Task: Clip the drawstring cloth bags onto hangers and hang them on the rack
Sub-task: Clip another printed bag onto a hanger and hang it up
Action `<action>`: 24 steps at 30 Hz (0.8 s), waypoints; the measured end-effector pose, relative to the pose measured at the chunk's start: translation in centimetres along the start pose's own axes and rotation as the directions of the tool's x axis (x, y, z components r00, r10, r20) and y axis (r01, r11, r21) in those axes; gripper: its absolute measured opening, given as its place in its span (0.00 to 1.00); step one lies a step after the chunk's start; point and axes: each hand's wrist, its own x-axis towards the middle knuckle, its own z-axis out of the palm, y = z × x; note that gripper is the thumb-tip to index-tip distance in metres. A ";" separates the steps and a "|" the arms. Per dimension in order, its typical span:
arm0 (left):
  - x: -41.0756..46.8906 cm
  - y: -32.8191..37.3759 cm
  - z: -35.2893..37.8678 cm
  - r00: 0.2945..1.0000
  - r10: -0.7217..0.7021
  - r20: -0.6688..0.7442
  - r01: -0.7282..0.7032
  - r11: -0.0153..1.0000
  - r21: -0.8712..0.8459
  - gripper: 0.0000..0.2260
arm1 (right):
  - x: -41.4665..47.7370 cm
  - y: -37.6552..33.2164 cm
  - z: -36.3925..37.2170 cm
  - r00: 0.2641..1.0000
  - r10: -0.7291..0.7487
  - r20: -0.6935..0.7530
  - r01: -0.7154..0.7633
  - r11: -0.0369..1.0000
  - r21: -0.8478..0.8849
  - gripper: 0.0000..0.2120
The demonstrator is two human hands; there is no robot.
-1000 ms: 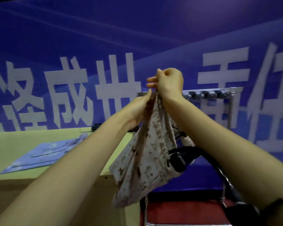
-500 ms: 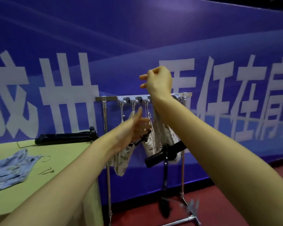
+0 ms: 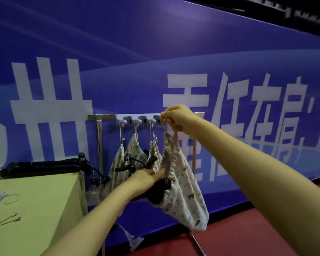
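Dim indoor light, saturated blue banner (image 3: 192, 52) with a soft brighter patch near top centre, wide-angle bowing at the edges, near forearms soft and smeared, overall haze and compression blur, shadows faint.

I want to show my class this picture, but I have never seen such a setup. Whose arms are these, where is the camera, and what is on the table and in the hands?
The camera sits on a person's head, so you see their own two bare arms. The right hand holds the top of a patterned cloth bag up at the metal rack; the left hand steadies the bag lower down. Three more bags hang from the rack. On the green table lie metal clips and a black folded stand.
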 end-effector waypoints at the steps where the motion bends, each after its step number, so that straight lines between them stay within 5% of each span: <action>1: 0.4 0.2 0.5 1.000 0.001 -0.011 -0.001 1.000 0.014 0.29 | 0.6 0.3 -0.5 1.000 0.018 0.018 -0.018 1.000 -0.023 0.11; 7: 5.4 0.5 3.2 0.997 0.000 -0.080 0.001 1.000 0.003 0.31 | 5.5 3.2 -2.7 0.998 0.065 0.025 -0.065 0.997 -0.031 0.09; 13: 12.6 0.8 3.4 0.997 -0.024 -0.069 0.025 1.000 0.018 0.30 | 11.8 6.1 -3.1 0.999 0.014 0.035 -0.002 0.948 -0.317 0.08; 24: 24.0 -1.5 2.9 0.999 0.026 -0.041 -0.024 0.999 0.049 0.29 | 24.0 11.1 -1.3 0.994 -0.033 0.099 0.079 0.861 -0.503 0.06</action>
